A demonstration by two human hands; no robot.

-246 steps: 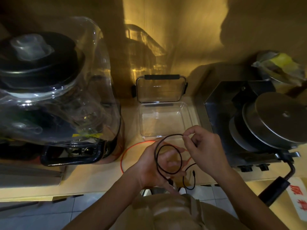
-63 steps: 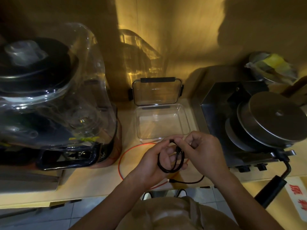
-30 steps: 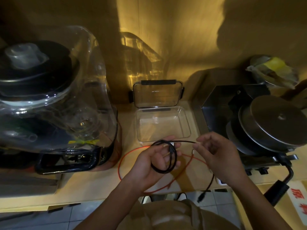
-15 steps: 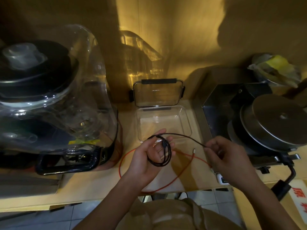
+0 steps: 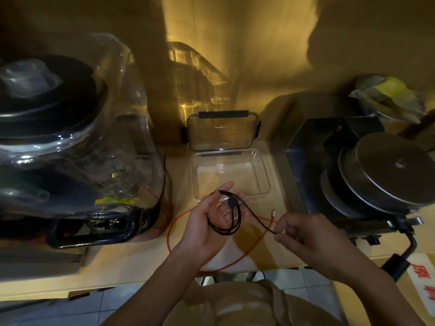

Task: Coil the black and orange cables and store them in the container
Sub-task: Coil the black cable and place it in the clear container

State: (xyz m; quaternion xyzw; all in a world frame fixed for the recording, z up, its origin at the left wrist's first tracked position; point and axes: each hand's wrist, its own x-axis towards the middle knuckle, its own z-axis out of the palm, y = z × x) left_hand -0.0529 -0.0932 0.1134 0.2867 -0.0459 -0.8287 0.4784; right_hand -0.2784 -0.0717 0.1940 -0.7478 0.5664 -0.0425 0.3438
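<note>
A black cable (image 5: 226, 217), gathered into several loops, lies across the upturned palm of the left hand (image 5: 207, 222), whose fingers are spread loosely rather than clenched, while the right hand (image 5: 303, 234) pinches the cable's free tail between thumb and fingertips and draws it out to the side. The coiling of the black cable appears to be in its closing stage; what remains is likely to wind or tuck that last length around the bundle so it holds, then lower it into the clear container (image 5: 229, 172), which sits open and empty just beyond the hands with its lid (image 5: 221, 131) propped upright behind it. The orange cable (image 5: 247, 252) sprawls uncoiled on the worktop (image 5: 131, 262) beneath both hands, not yet dealt with.
</note>
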